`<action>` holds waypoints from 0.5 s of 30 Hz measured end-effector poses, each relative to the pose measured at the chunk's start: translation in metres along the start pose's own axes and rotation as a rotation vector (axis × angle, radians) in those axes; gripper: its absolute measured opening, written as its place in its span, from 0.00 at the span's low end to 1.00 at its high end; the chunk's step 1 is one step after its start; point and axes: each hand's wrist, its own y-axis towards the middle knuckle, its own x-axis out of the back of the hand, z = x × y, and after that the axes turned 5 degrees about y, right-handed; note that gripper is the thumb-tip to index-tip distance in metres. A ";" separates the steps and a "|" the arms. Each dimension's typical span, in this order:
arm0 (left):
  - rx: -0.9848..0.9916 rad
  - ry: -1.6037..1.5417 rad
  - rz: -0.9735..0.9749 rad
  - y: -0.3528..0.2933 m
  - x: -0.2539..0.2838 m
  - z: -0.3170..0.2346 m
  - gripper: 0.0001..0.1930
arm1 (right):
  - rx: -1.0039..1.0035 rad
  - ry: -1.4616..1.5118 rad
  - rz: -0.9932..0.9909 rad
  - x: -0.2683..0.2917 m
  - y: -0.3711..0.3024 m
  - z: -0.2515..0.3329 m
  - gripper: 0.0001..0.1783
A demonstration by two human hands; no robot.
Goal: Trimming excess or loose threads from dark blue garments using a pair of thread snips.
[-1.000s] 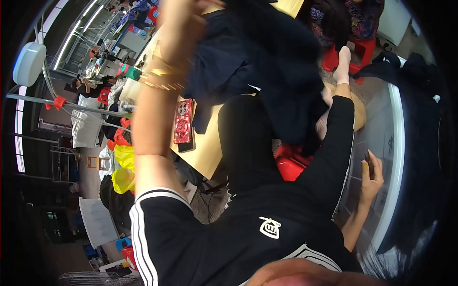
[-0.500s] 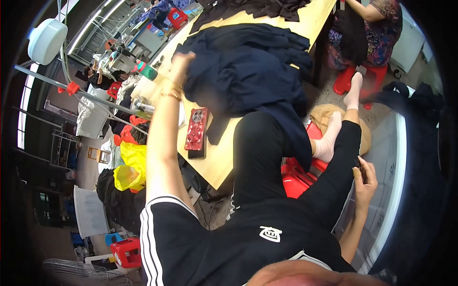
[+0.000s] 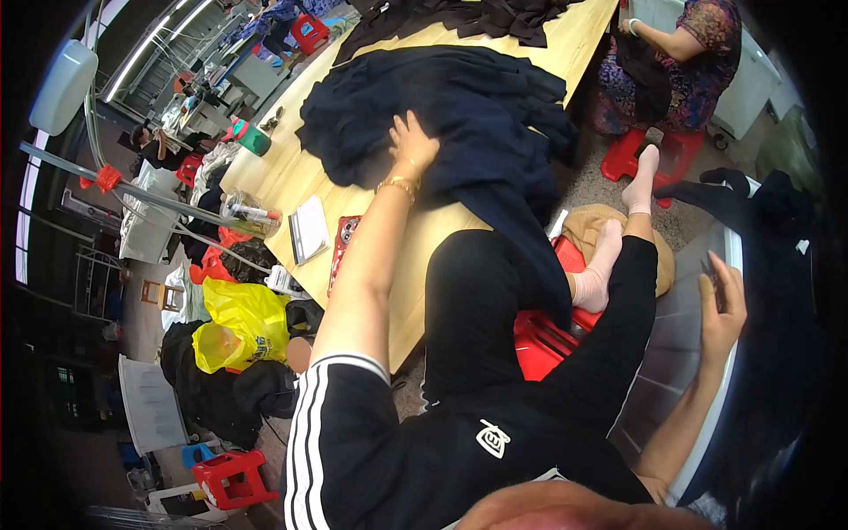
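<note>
My left hand [image 3: 413, 144] lies flat with its fingers spread on a pile of navy cloth garments [image 3: 477, 115] on the wooden table. One part of the navy cloth hangs over the table's near edge and down beside my knee. My right hand [image 3: 724, 309] is raised at the right, away from the cloth, beside a white-rimmed bin. Its fingers are bent together around a small dark pointed thing [image 3: 713, 261], mostly hidden in the grip and too small to name. A phone in a red case [image 3: 341, 252] is partly covered by my left forearm.
On the table [image 3: 331, 194] lie a white notepad [image 3: 309, 231], a clear jar [image 3: 252, 215] and a green bottle [image 3: 252, 137]. Dark cloth [image 3: 459, 18] covers its far end. A co-worker [image 3: 680, 62] sits at the far right. The white-rimmed bin [image 3: 731, 256] stands right; a yellow bag [image 3: 243, 327] left.
My left hand has moved right, from the pile's left edge onto the navy cloth. My right hand has moved outward to the right, away from my leg. The view has shifted slightly.
</note>
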 end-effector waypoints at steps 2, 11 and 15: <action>-0.025 -0.050 -0.006 0.028 -0.009 0.006 0.48 | -0.001 -0.039 0.003 0.002 0.016 0.005 0.16; -0.832 -0.695 -0.371 -0.033 0.064 -0.119 0.19 | -0.036 -0.302 0.187 0.022 0.070 -0.029 0.14; -1.217 -1.178 0.926 -0.241 0.180 -0.168 0.13 | -0.010 -0.479 0.275 0.042 0.066 -0.060 0.12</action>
